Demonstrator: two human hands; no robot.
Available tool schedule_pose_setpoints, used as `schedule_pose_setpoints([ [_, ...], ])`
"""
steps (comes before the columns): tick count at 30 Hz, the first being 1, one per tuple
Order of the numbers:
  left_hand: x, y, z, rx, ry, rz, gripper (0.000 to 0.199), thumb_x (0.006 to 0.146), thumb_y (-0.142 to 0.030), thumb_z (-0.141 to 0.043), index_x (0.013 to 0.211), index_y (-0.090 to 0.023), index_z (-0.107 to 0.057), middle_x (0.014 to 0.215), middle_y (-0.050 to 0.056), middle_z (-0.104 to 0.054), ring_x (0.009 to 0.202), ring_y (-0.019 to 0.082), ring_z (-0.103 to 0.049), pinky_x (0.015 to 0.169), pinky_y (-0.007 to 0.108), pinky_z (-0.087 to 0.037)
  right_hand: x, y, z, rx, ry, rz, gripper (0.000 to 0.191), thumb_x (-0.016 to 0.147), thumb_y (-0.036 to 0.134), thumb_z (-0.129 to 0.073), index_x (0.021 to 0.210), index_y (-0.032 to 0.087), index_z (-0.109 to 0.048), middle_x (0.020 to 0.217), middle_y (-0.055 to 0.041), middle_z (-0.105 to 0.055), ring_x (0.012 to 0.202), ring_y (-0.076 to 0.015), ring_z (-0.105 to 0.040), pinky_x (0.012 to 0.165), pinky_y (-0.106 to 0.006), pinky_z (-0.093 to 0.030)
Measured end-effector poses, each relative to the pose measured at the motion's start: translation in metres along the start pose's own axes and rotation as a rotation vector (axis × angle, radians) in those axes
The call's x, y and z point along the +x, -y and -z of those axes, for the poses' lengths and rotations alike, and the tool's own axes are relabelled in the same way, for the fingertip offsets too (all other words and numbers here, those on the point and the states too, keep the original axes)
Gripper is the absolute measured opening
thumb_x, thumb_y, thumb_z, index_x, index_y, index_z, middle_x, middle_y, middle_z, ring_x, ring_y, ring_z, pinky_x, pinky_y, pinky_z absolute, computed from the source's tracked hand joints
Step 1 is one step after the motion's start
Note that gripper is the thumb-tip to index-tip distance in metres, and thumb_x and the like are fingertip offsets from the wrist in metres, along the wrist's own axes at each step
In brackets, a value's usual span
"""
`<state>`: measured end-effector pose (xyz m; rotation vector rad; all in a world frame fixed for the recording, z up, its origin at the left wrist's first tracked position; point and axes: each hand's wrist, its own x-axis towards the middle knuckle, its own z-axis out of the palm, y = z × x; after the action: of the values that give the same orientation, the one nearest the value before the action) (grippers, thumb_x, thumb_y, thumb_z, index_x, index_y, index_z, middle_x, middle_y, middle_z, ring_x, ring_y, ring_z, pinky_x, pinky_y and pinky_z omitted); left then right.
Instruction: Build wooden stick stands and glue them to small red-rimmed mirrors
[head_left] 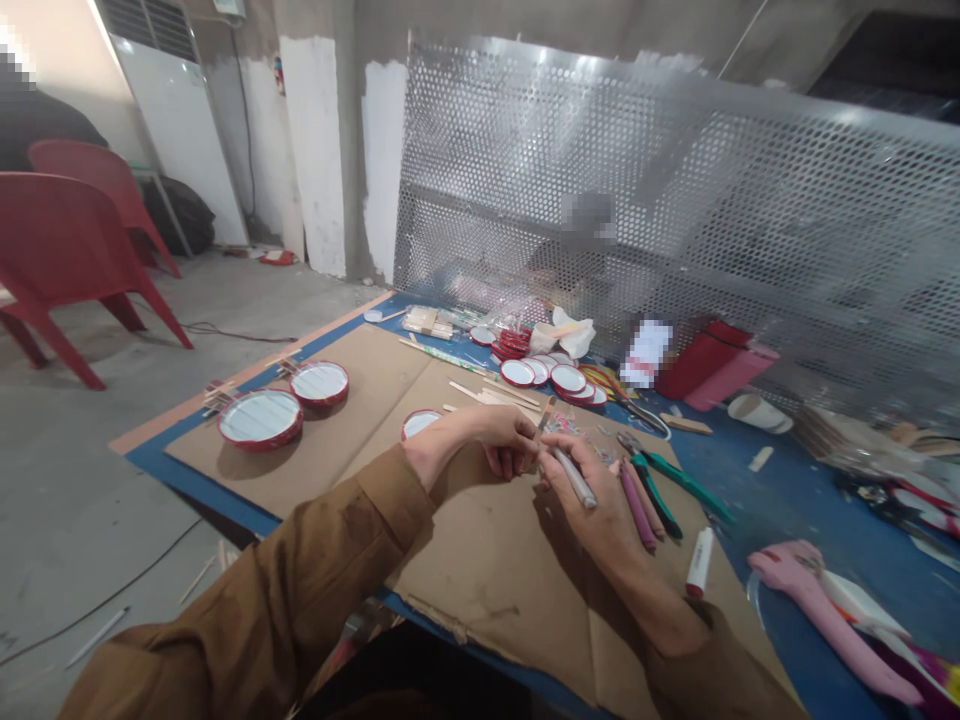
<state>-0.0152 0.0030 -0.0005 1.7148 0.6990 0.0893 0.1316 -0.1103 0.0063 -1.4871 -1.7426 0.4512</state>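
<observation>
Over the cardboard sheet (480, 560), my left hand (504, 435) is closed around a flat wooden craft stick (547, 412), which stands up tilted between its fingers. My right hand (592, 520) grips a grey, marker-like tool (576, 478) close beside the stick; the tool's tip is hidden by the fingers. Behind my left wrist lies a red-rimmed white disc (421, 423), partly covered. Several loose craft sticks (495, 397) lie just beyond my hands. To the right of my right hand are green-handled pliers (660, 495), purple and pinkish rolls (637, 508) and a white marker (700, 563).
Two round red-rimmed pieces (260, 418) sit on the cardboard's left. More red-rimmed discs (568, 379) are heaped at the back, near scissors (637, 408). A pink glue gun (840, 620) lies on the blue table at right. A perforated metal panel (510, 150) stands behind.
</observation>
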Motion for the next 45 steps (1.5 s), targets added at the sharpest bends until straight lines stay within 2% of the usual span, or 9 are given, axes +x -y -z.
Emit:
schedule_pose_setpoints([
  [11,0.0030,0.0037,0.0019,0.001,0.015,0.004,0.018,0.089,-0.030,-0.051,0.081,-0.015,-0.057,0.062,0.000,-0.062,0.053,0.011,-0.062,0.058,0.026,-0.054,-0.0008,0.0006,-0.0014,-0.070,-0.031,0.039,0.027,0.084,0.042,-0.052,0.095,0.022,-0.068,0.092,-0.0068,-0.071,0.091,-0.0264,-0.066,0.093,-0.052,-0.044],
  [14,0.0025,0.0029,0.0016,-0.010,0.007,0.005,0.018,0.088,-0.031,-0.054,0.081,-0.016,-0.058,0.061,0.000,-0.062,0.054,0.012,-0.062,0.057,0.027,-0.053,-0.0014,-0.0003,-0.0017,-0.098,-0.007,0.036,0.027,0.084,0.042,-0.052,0.095,0.023,-0.068,0.094,-0.0063,-0.072,0.093,-0.0269,-0.066,0.104,-0.061,-0.030],
  [16,0.0012,0.0017,0.0011,-0.007,0.005,0.002,0.019,0.088,-0.034,-0.055,0.081,-0.016,-0.058,0.062,0.000,-0.062,0.054,0.012,-0.062,0.057,0.027,-0.053,-0.0020,-0.0018,-0.0020,-0.111,0.007,0.021,0.028,0.085,0.042,-0.051,0.097,0.023,-0.067,0.097,-0.0064,-0.072,0.095,-0.0281,-0.065,0.108,-0.067,-0.011],
  [20,-0.0005,-0.0004,0.0005,0.018,-0.004,0.014,0.022,0.089,-0.035,-0.054,0.081,-0.015,-0.057,0.063,0.001,-0.063,0.053,0.012,-0.061,0.057,0.027,-0.053,-0.0027,-0.0046,-0.0031,-0.122,0.036,0.010,0.031,0.085,0.045,-0.049,0.100,0.024,-0.066,0.093,-0.0047,-0.073,0.096,-0.0289,-0.064,0.106,-0.068,0.012],
  [27,0.0003,-0.0001,0.0007,0.021,-0.003,0.014,0.021,0.090,-0.032,-0.051,0.081,-0.015,-0.057,0.062,0.001,-0.062,0.054,0.012,-0.062,0.057,0.027,-0.053,-0.0026,-0.0027,-0.0027,-0.131,0.029,0.043,0.029,0.085,0.042,-0.050,0.099,0.023,-0.066,0.098,-0.0057,-0.073,0.099,-0.0294,-0.063,0.108,-0.067,0.007],
  [32,-0.0016,-0.0019,-0.0001,0.006,-0.003,-0.001,0.014,0.087,-0.028,-0.054,0.082,-0.015,-0.058,0.063,0.001,-0.062,0.054,0.013,-0.062,0.058,0.030,-0.054,-0.0018,-0.0008,-0.0016,-0.086,-0.034,0.054,0.028,0.085,0.042,-0.051,0.097,0.022,-0.068,0.095,-0.0078,-0.072,0.094,-0.0274,-0.065,0.103,-0.057,-0.033],
  [36,-0.0023,-0.0028,-0.0006,0.010,-0.010,0.001,0.013,0.087,-0.027,-0.053,0.083,-0.015,-0.058,0.064,0.000,-0.063,0.053,0.012,-0.062,0.058,0.029,-0.054,-0.0013,-0.0012,-0.0017,-0.067,-0.037,0.062,0.029,0.085,0.043,-0.052,0.097,0.021,-0.067,0.094,-0.0083,-0.072,0.091,-0.0254,-0.065,0.092,-0.048,-0.045],
  [41,-0.0007,-0.0001,0.0002,0.016,-0.003,-0.002,0.015,0.088,-0.028,-0.052,0.081,-0.015,-0.057,0.060,0.000,-0.061,0.053,0.012,-0.062,0.058,0.027,-0.054,-0.0015,0.0001,-0.0004,-0.064,-0.013,0.047,0.031,0.086,0.044,-0.050,0.097,0.021,-0.067,0.094,-0.0074,-0.071,0.091,-0.0254,-0.065,0.096,-0.050,-0.041],
  [45,0.0018,0.0024,0.0011,0.012,0.010,0.008,0.015,0.089,-0.027,-0.050,0.082,-0.015,-0.057,0.063,0.000,-0.062,0.054,0.011,-0.062,0.058,0.027,-0.054,-0.0020,0.0031,0.0007,-0.113,0.027,0.027,0.029,0.085,0.043,-0.049,0.097,0.023,-0.067,0.094,-0.0062,-0.072,0.097,-0.0287,-0.064,0.109,-0.065,-0.007],
])
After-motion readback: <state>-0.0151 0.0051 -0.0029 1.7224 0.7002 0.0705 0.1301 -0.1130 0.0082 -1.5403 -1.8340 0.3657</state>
